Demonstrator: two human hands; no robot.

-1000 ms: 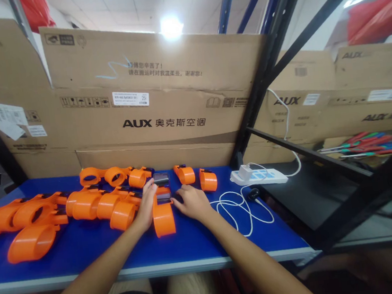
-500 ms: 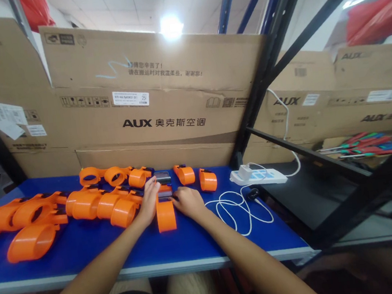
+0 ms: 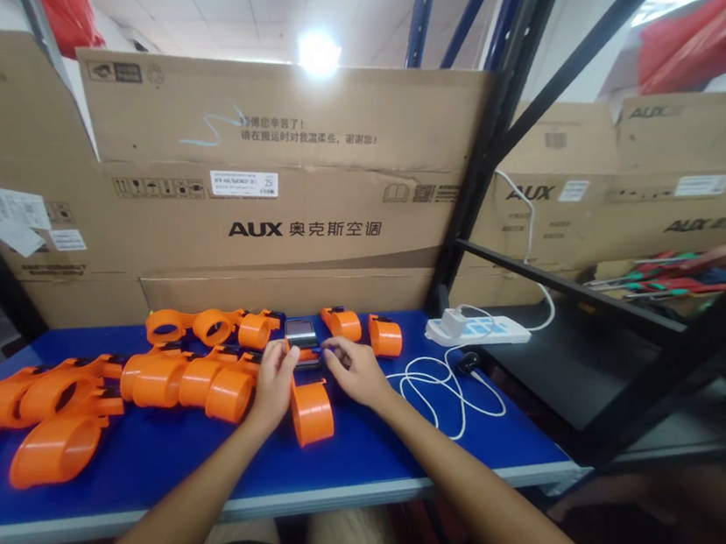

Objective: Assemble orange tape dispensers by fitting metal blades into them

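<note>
At the middle of the blue table, my left hand (image 3: 274, 380) is closed on an orange plastic ring with a flat arm (image 3: 312, 413), thumb along its upper end. The ring hangs toward me, its round opening partly in view. Just right of it, my right hand (image 3: 355, 370) has curled fingers pinched together beside the dark end of the arm; anything between those fingertips is too small to make out. Directly beyond both hands lies a small grey device with a dark screen (image 3: 300, 333). Some of the arm is hidden by my left fingers.
Several orange rings (image 3: 151, 377) cover the left side, and two more (image 3: 385, 335) stand at the back right. A white power strip (image 3: 476, 329) and a looped white cable (image 3: 446, 376) lie at right. Cardboard (image 3: 299, 183) walls the back; a black rack post (image 3: 471, 135) rises beside it.
The orange ring at my hands has turned and shifted slightly toward me and right. My right fingers have drawn back a little, leaving the grey device more visible.
</note>
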